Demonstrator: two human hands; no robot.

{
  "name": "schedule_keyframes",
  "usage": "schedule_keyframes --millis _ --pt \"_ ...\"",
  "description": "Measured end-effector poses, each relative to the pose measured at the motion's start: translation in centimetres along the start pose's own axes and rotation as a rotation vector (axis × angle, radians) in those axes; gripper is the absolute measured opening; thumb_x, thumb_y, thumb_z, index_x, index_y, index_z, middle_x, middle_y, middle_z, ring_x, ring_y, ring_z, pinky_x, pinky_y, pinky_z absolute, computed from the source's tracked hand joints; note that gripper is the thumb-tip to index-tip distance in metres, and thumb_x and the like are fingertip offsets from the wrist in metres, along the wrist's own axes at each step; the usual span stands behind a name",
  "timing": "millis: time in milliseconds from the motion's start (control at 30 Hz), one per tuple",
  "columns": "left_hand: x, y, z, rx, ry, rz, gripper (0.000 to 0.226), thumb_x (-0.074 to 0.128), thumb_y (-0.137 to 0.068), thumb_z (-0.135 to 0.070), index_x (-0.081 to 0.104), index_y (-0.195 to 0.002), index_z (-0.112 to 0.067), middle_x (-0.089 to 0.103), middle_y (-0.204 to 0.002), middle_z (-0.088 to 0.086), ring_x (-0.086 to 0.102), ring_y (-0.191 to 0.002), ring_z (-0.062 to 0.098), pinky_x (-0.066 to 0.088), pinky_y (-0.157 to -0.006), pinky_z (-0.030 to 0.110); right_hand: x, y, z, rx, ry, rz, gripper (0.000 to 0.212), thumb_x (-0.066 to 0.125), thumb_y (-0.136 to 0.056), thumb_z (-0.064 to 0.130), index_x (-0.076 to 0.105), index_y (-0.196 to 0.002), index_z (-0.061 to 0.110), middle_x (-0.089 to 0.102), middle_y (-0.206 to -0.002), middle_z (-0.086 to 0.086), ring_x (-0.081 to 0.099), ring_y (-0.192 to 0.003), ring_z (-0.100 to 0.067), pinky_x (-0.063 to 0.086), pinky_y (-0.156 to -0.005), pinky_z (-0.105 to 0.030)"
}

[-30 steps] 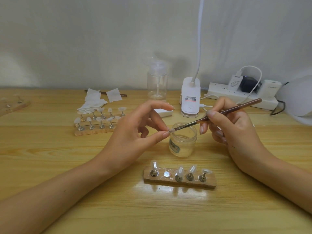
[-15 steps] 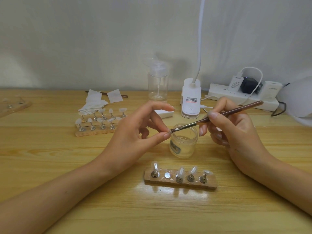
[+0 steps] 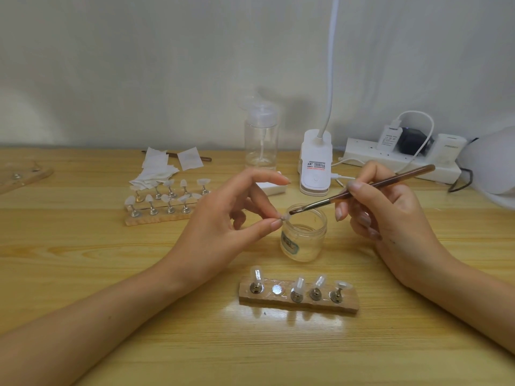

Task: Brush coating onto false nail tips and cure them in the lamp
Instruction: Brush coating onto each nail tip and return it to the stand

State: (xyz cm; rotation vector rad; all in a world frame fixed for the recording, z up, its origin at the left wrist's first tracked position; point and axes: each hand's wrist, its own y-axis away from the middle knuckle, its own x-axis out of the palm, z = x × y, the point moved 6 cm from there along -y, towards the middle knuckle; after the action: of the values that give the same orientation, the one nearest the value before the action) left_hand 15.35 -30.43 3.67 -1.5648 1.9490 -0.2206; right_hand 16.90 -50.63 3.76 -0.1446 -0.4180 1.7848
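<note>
Left hand: the left hand (image 3: pixel 220 235) pinched a small nail tip (image 3: pixel 283 217) between thumb and forefinger, its other fingers lifted and loosely spread.
Right hand: the right hand (image 3: pixel 390 218) gripped a brown brush (image 3: pixel 362 188) like a pen, the bristles right at the nail tip.
Jar: an open clear jar (image 3: pixel 305 235) stood between the two hands, just under the pinched tip.
Near holder: a wooden block (image 3: pixel 345 303) lay on the wrist side of both hands, with four tips on pegs and one bare magnet.
Far holder: a second block (image 3: pixel 156 218) full of tips sat beyond the left hand, with white wipes (image 3: pixel 156 174) behind it.
Beyond the hands: a pump bottle (image 3: pixel 261 140), a clip lamp base (image 3: pixel 316 165) and a power strip (image 3: pixel 362 154) stood by the wall.
</note>
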Motion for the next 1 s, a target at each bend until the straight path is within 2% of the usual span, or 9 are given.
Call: schedule_keyframes --millis 133,300,400,667,733,833,1000 --pt "-0.05 -0.01 -0.01 0.001 -0.008 -0.004 0.040 0.073 -0.086 -0.017 0.061 -0.121 -0.033 0.069 -0.082 -0.010 0.070 -0.088 0.018 0.042 -0.058 0.033 0.61 0.16 0.19 -0.011 0.020 0.061 0.015 0.062 -0.086 0.031 0.055 -0.075 0.023 0.066 -0.067 -0.009 0.034 -0.046 -0.010 0.030 -0.041 -0.015" --pt "-0.02 0.04 0.03 -0.001 -0.010 -0.002 0.040 0.073 -0.086 -0.017 0.061 -0.120 -0.033 0.069 -0.082 -0.008 0.070 -0.089 0.018 0.041 -0.057 0.031 0.20 0.26 0.23 -0.006 0.072 -0.018 0.018 0.060 -0.088 0.025 0.049 -0.079 0.014 0.064 -0.064 -0.010 0.036 -0.045 -0.008 0.030 -0.040 -0.014" --pt "0.01 0.03 0.00 -0.003 -0.013 0.002 0.039 0.073 -0.086 -0.018 0.061 -0.121 -0.032 0.069 -0.082 -0.009 0.070 -0.090 0.019 0.040 -0.057 0.028 0.40 0.37 0.58 -0.045 0.037 0.001 0.016 0.059 -0.091 0.025 0.052 -0.077 0.019 0.066 -0.065 -0.009 0.037 -0.045 -0.010 0.029 -0.039 -0.016" --pt "0.01 -0.01 -0.02 -0.007 -0.010 -0.006 0.040 0.074 -0.086 -0.017 0.061 -0.121 -0.032 0.069 -0.082 -0.007 0.068 -0.087 0.015 0.040 -0.057 0.037 0.00 0.18 0.27 -0.017 0.064 -0.036 0.019 0.062 -0.089 0.028 0.054 -0.074 0.022 0.064 -0.064 -0.010 0.037 -0.044 -0.007 0.030 -0.039 -0.015" --pt "0.00 0.01 -0.01 -0.008 -0.018 -0.006 0.039 0.074 -0.086 -0.016 0.062 -0.121 -0.031 0.070 -0.082 -0.007 0.067 -0.085 0.013 0.040 -0.057 0.038 0.11 0.13 0.37 -0.037 0.031 -0.015 0.017 0.060 -0.088 0.027 0.056 -0.072 0.026 0.065 -0.065 -0.009 0.037 -0.044 -0.009 0.030 -0.039 -0.016" --pt "-0.08 0.05 0.05 -0.009 -0.014 -0.013 0.039 0.073 -0.086 -0.015 0.062 -0.120 -0.031 0.069 -0.081 -0.009 0.068 -0.085 0.013 0.041 -0.057 0.039 0.55 0.18 0.33 -0.028 0.049 0.035 0.016 0.064 -0.084 0.034 0.055 -0.074 0.023 0.066 -0.066 -0.010 0.037 -0.045 -0.011 0.030 -0.040 -0.016" --pt "-0.02 -0.04 0.12 -0.014 -0.015 -0.010 0.039 0.073 -0.086 -0.016 0.062 -0.120 -0.030 0.069 -0.081 -0.008 0.068 -0.085 0.014 0.040 -0.056 0.039 -0.12 0.11 0.14 -0.003 0.087 -0.079 0.019 0.064 -0.085 0.029 0.052 -0.074 0.019 0.064 -0.063 -0.010 0.036 -0.046 -0.008 0.029 -0.041 -0.014"
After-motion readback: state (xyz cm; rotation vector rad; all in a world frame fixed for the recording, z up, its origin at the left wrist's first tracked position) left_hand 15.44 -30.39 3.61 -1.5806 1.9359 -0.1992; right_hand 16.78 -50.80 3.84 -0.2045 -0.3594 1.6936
